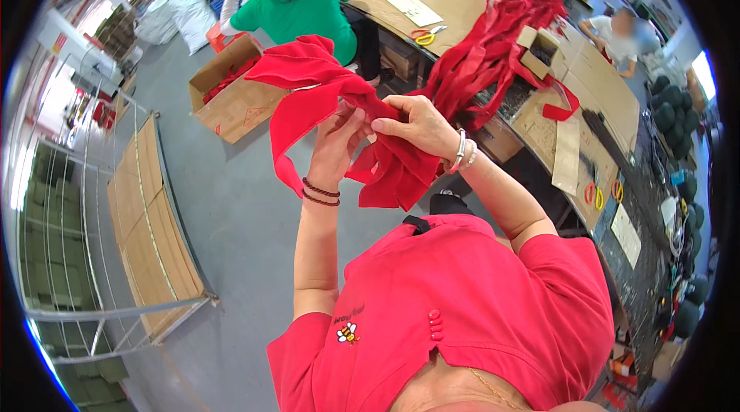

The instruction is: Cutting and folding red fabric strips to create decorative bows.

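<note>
A bunch of red fabric strips is held up in front of me, above the grey floor. My left hand pinches it from below, thumb and fingers pressed together on the cloth. From the right, my right hand grips the same strips, its thumb close to the left fingertips. Folded ends fan out to the left and hang down under my hands. Part of the bunch is hidden behind my fingers.
Long red strips lie heaped on the worktable, beside scissors and a small open box. A cardboard box stands on the floor near a co-worker in green. At left stands a metal-framed cart.
</note>
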